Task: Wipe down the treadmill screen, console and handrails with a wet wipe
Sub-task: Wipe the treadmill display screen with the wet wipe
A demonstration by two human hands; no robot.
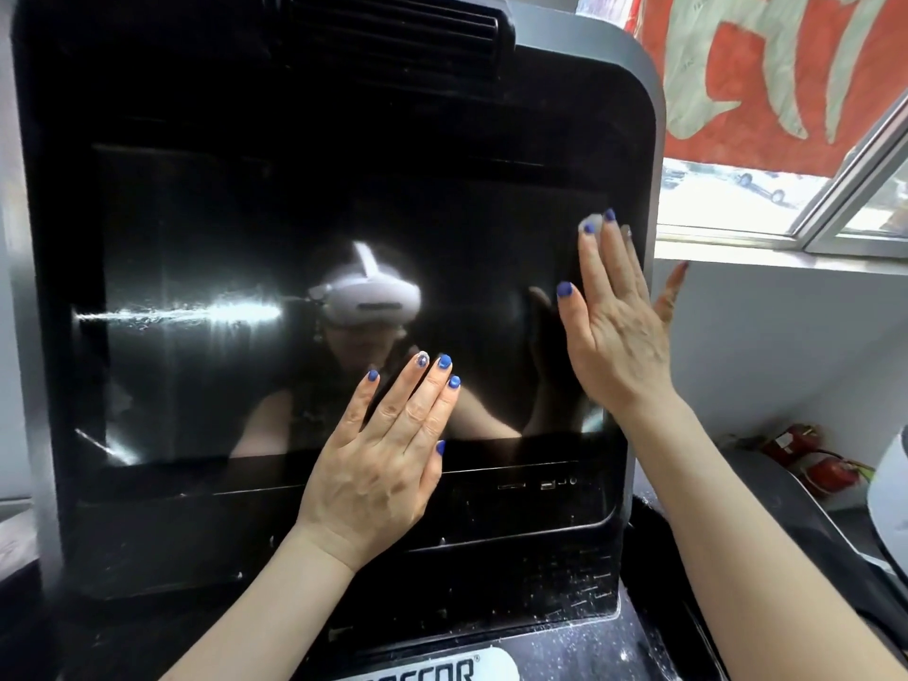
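Both hands flat on the treadmill screen (304, 267).
Left hand (388, 464) spread, near the lower edge; right hand (614, 326) fingers straight, pressing wet wipe (591, 221) at right edge.

A gym or fitness room, going by the large treadmill console (339, 297) with its dark glossy screen (275, 267), a fan vent (398, 27) on top and a partly hidden brand label (432, 670) at the bottom edge. To the right a window (796, 199) looks onto parked cars, a red banner (786, 71) hangs above it, and red fire extinguishers (815, 459) lie low by the grey wall
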